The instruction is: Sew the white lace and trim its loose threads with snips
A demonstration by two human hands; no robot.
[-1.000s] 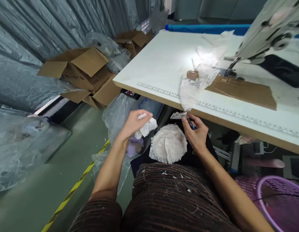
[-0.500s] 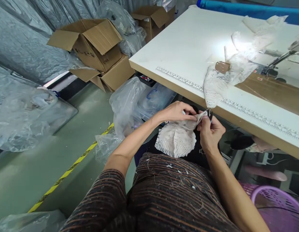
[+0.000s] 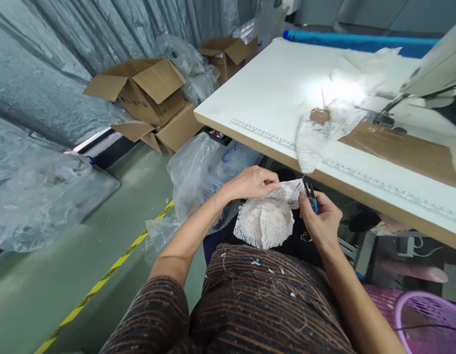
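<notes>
A white lace bra cup (image 3: 263,223) rests on my lap, with its fabric drawn up toward the table edge. My left hand (image 3: 252,183) is closed on the upper edge of this lace. In my right hand (image 3: 321,216) is a pair of thread snips (image 3: 315,202) with blue handles, the dark blades pointing up. The thumb of that hand is at the lace's right end; whether it also pinches the fabric I cannot tell. Just above, more white lace (image 3: 308,147) hangs over the table edge, and a thin thread shows between the two pieces.
The white sewing table (image 3: 246,93) carries a sewing machine (image 3: 434,69), a brown board (image 3: 405,152) and printed rulers. Cardboard boxes (image 3: 150,93) and plastic bags (image 3: 194,172) stand to the left. A purple basket (image 3: 401,309) is at lower right.
My left hand has moved a little left, stretching the lace out flatter between my hands. The blue snips now show clearly in my right hand. The view has tilted up and right.
</notes>
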